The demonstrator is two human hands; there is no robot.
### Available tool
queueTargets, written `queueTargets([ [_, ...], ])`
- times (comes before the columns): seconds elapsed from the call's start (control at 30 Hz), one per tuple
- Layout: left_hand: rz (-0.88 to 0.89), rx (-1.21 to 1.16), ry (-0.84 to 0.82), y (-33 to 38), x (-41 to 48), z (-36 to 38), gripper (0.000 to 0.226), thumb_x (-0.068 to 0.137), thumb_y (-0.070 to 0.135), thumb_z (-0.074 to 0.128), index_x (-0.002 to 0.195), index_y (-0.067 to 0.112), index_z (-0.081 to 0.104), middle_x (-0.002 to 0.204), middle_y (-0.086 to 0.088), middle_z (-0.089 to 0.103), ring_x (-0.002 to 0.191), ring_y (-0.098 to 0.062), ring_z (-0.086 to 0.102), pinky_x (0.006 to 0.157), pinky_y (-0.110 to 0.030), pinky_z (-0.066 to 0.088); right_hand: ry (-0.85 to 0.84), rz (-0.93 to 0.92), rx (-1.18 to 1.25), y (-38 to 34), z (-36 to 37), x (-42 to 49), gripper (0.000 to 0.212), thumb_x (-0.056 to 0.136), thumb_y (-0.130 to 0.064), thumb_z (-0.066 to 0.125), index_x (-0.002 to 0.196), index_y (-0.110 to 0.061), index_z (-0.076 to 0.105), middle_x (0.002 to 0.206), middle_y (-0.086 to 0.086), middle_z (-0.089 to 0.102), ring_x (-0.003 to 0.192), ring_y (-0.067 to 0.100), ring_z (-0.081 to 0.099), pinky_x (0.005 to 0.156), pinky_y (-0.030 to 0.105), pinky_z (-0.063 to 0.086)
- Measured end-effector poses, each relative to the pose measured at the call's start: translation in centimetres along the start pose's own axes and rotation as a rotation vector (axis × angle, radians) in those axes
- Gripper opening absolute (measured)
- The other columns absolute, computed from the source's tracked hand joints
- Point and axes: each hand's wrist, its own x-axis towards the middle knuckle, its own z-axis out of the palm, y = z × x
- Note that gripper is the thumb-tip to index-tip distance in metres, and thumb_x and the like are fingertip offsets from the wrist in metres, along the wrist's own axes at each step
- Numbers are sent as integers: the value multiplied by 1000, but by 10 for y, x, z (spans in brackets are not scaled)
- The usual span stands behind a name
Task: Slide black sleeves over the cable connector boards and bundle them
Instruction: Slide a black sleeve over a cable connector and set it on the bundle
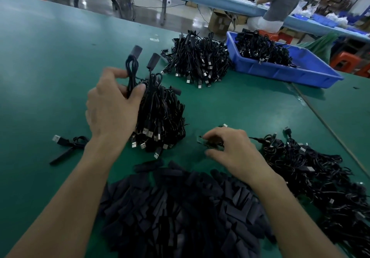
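In the head view, a smooth dark green table mat [50, 57] is seen to be covered with several dark heaps. Nearest the camera, a wide pile of flat matte black sleeves [180, 207] is spread out, short tubes lying across one another. It lies between the two forearms.

Beyond it, a thick bundle of black USB cables [160, 117] is stood on the mat, its metal plugs pointed downward. The left hand [112, 107] is curled round the looped upper part of this bundle, thumb on one side and fingers on the other. Two sleeved connector ends [137, 50] are raised above the hand.

The right hand [230, 149] is held low over the mat, just past the sleeve pile. A small green connector board [208, 143] is pinched between its thumb and fingertips; the detail is blurred. Its thin black lead is trailed toward a loose tangled heap of black cables [310, 169] on the right.

A single coiled black cable [68, 143] is laid apart on the left. Farther back, another glossy mound of cables [200, 59] is set just beside a blue rectangular plastic bin [280, 71], in which more cables are held.

Behind the table, a seated person in a grey shirt [280, 3], a brown cardboard box [220, 20] and a wire-caged floor fan [124, 3] are visible.
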Motion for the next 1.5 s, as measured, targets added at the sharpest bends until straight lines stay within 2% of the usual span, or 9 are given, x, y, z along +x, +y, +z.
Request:
queueTargets([
  [0.17,-51,345,-283,-1,-5,3,45,103,48,45,123,10,59,115,-8,45,111,-37,53,81,-53,45,76,18,62,7,-7,6,13,96,-23,66,106,-23,74,97,-9,72,91,12,65,86,36,54],
  [0.33,81,418,-229,7,-10,8,70,103,44,39,158,4,19,137,-14,30,125,-35,34,103,-53,37,71,19,259,16,-10,10,5,94,-22,69,95,-27,70,89,-14,70,85,-1,65,76,16,46],
  [0.47,250,323,-99,14,-21,12,50,101,34,49,147,12,46,133,-14,42,120,-33,41,97,-47,37,79,60,459,23,-6,12,12,92,-22,70,90,-29,61,83,-7,73,79,6,67,75,22,50],
  [0.53,426,217,-52,22,-31,17,32,99,28,57,126,12,64,117,-12,55,103,-23,49,86,-31,37,76,68,527,26,-5,12,12,91,-20,71,91,-26,61,80,-7,73,76,12,68,74,26,53],
  [0.6,517,21,-201,28,-44,25,19,97,25,60,107,12,70,100,-4,64,82,-7,53,76,-12,41,65,52,543,28,-4,13,12,90,-19,72,90,-26,63,81,-10,72,75,8,67,72,21,52],
  [0.8,280,-169,-679,24,-76,58,13,95,35,67,104,29,61,94,17,61,72,11,53,65,-8,40,-17,-84,637,32,-6,11,11,91,-8,69,89,-19,66,75,-11,69,67,2,61,66,16,49],
  [1.17,-151,-663,-821,21,-75,65,15,89,11,75,77,16,67,50,17,55,43,3,44,43,-8,33,-208,-137,706,39,-15,16,1,90,-11,70,90,-12,70,79,2,68,73,14,60,71,25,50],
  [1.4,-358,-759,-960,17,-70,61,12,80,29,76,71,23,71,61,12,57,50,1,44,41,-12,32,-294,-125,779,38,-20,19,15,82,-22,71,92,-10,70,85,2,71,80,13,64,79,22,52],
  [1.5,-291,-803,-844,22,-68,58,13,75,39,71,71,27,71,71,11,66,63,1,54,53,-15,44,-130,-70,843,39,-23,19,7,84,-15,71,90,-12,69,81,-1,74,76,9,68,73,17,53],
])
